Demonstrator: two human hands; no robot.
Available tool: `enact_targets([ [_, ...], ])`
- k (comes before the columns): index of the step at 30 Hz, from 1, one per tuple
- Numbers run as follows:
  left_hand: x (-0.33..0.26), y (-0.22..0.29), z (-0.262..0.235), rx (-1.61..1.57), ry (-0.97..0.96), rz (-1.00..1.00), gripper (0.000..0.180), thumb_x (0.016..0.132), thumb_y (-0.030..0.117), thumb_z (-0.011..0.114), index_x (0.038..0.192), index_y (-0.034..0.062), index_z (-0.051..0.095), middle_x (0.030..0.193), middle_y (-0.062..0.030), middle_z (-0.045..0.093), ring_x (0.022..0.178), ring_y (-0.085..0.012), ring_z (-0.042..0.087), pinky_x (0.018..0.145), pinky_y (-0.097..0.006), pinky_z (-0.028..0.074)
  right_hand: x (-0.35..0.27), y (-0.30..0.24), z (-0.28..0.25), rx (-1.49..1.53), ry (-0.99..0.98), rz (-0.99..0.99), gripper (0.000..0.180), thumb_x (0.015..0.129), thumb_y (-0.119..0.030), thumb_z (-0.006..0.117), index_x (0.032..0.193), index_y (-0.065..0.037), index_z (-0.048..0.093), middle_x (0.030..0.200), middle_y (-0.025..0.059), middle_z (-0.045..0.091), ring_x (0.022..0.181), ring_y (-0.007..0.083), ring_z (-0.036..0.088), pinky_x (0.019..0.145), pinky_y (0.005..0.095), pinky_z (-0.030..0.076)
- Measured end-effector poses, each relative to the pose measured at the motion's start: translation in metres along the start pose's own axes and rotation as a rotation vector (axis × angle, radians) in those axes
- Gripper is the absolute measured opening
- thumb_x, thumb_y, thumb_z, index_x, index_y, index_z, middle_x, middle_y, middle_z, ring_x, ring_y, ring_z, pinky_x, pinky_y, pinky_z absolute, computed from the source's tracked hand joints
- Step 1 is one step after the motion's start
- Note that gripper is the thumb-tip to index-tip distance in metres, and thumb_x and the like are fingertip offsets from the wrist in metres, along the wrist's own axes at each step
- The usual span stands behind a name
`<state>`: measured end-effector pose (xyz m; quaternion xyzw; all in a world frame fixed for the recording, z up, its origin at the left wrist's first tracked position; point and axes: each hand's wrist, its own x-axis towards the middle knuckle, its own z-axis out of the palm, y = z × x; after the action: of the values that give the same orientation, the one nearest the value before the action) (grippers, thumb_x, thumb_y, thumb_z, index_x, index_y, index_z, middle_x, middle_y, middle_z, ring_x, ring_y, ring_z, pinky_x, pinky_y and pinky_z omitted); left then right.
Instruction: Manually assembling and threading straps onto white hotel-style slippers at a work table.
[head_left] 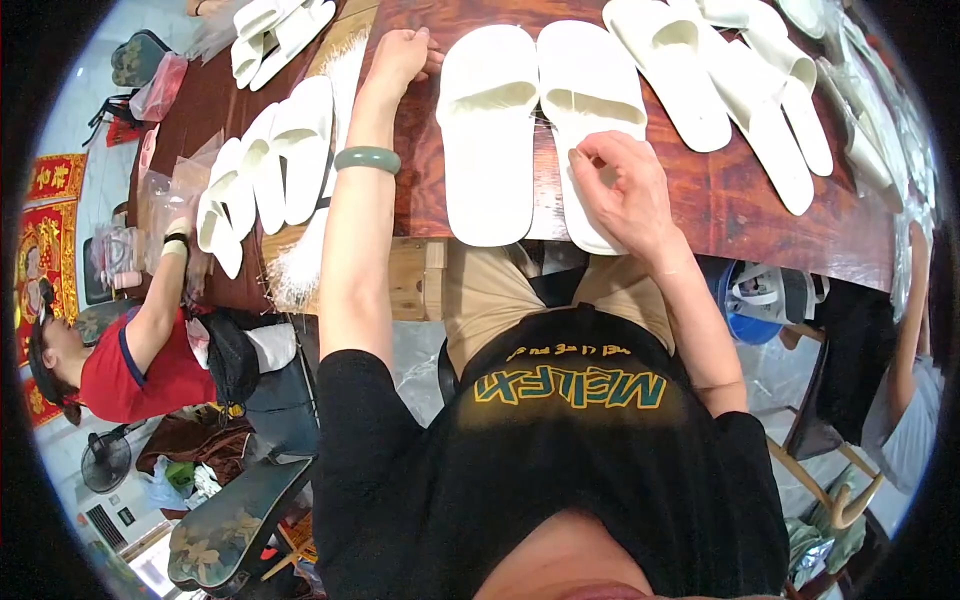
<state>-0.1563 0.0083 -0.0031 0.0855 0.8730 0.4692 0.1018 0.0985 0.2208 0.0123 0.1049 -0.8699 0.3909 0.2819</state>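
A pair of white slippers (490, 180) lies side by side in front of me, heels at the table's near edge. Over the right slipper (580, 75) is my right hand (628, 190), its fingers curled together in a pinch; whatever they may hold is too small to make out. A thin clear strand shows between the two straps. My left hand (402, 55), below a green bangle (367, 158) on the forearm, rests beyond the left slipper's outer edge near its toe. Its fingers are loosely bent and apart, with nothing visible in them.
More white slippers (690, 90) lie to the right, and others (290, 150) to the left beside bundles of thin clear strands (300, 278). A person in a red shirt (140, 370) handles clear plastic bags (165, 200) at left. Another person's arm (912, 310) shows at far right.
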Motion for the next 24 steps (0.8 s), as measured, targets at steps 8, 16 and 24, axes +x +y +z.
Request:
enact_targets([
  [8, -0.009, 0.029, 0.015, 0.372, 0.120, 0.291, 0.053, 0.085, 0.048, 0.057, 0.100, -0.0026, 0.064, 0.093, -0.0137, 0.067, 0.087, -0.0226, 0.064, 0.079, -0.034, 0.048, 0.009, -0.003, 0.009, 0.028, -0.039, 0.189, 0.008, 0.080, -0.010, 0.062, 0.081, -0.002, 0.061, 0.074, 0.0132, 0.059, 0.066, 0.0288, 0.058, 0.060, 0.0376, 0.045],
  [16, 0.003, 0.045, 0.024, 0.468, 0.190, 0.217, 0.052, 0.082, 0.049, 0.061, 0.087, -0.0028, 0.066, 0.083, -0.0138, 0.066, 0.079, -0.0208, 0.063, 0.074, -0.033, 0.047, 0.009, -0.003, 0.012, 0.036, -0.030, 0.199, 0.007, 0.079, -0.008, 0.062, 0.081, -0.001, 0.060, 0.078, 0.0128, 0.060, 0.065, 0.0268, 0.059, 0.059, 0.0345, 0.046],
  [24, 0.000, 0.032, -0.001, 0.348, -0.181, 0.154, 0.047, 0.071, 0.048, 0.073, 0.073, 0.0019, 0.065, 0.069, -0.0061, 0.061, 0.065, -0.0143, 0.055, 0.060, -0.028, 0.043, 0.010, -0.005, 0.014, 0.071, -0.047, 0.234, 0.007, 0.080, -0.007, 0.061, 0.082, 0.000, 0.060, 0.079, 0.0129, 0.060, 0.067, 0.0257, 0.060, 0.060, 0.0328, 0.047],
])
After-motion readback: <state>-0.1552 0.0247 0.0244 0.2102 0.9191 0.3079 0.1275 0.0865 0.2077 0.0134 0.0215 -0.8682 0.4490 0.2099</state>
